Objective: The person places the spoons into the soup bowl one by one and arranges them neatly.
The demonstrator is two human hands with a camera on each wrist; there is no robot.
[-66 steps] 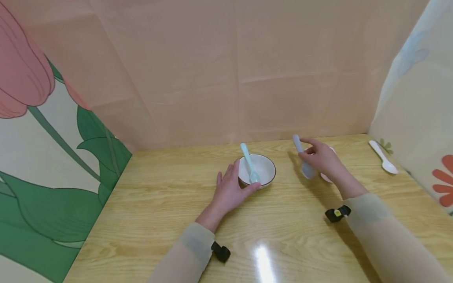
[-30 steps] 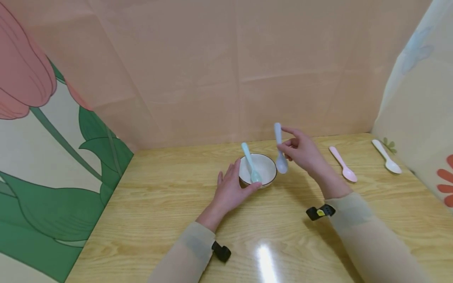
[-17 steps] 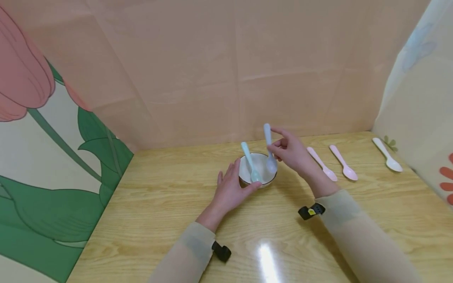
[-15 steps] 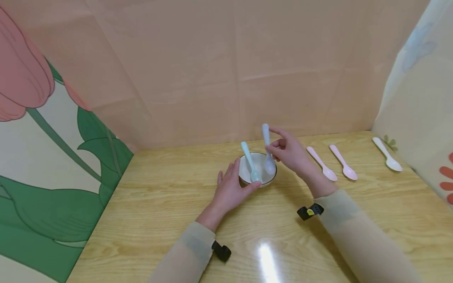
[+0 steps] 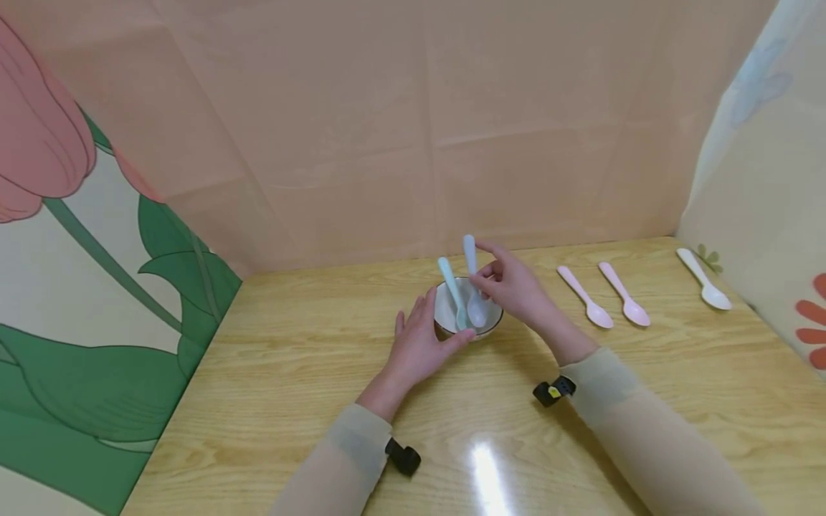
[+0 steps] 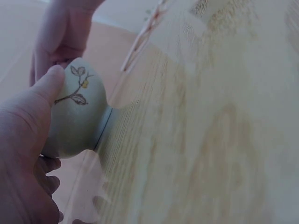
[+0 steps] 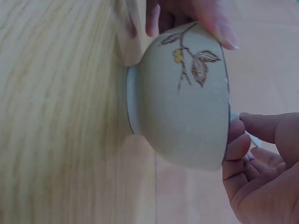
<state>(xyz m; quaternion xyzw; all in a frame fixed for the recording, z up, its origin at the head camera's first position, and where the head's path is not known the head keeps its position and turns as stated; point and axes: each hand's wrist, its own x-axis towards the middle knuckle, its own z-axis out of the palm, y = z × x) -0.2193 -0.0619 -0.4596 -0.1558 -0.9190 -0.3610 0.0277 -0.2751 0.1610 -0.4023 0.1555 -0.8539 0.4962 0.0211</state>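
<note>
A white bowl (image 5: 444, 309) with a dark rim stands on the table, held at its left side by my left hand (image 5: 421, 350), thumb at the near rim. In the right wrist view the bowl (image 7: 187, 112) shows a painted twig with leaves. A mint-green spoon (image 5: 452, 284) leans in it, handle over the far rim. My right hand (image 5: 513, 290) pinches a pale blue-lavender spoon (image 5: 470, 253) by the handle, its scoop inside the bowl, right of the mint one. Whether that scoop touches the bottom I cannot tell.
Two pink spoons (image 5: 586, 296) (image 5: 624, 294) lie side by side to the right of the bowl. Farther right, by the side wall, lies a white spoon (image 5: 705, 279). A plain pinkish sheet (image 5: 348, 143) hangs along the back edge of the wooden table (image 5: 310, 358).
My right hand has carried the blue-lavender spoon leftward from near the pink spoons and lowered its scoop into the bowl. My left hand has stayed at the bowl.
</note>
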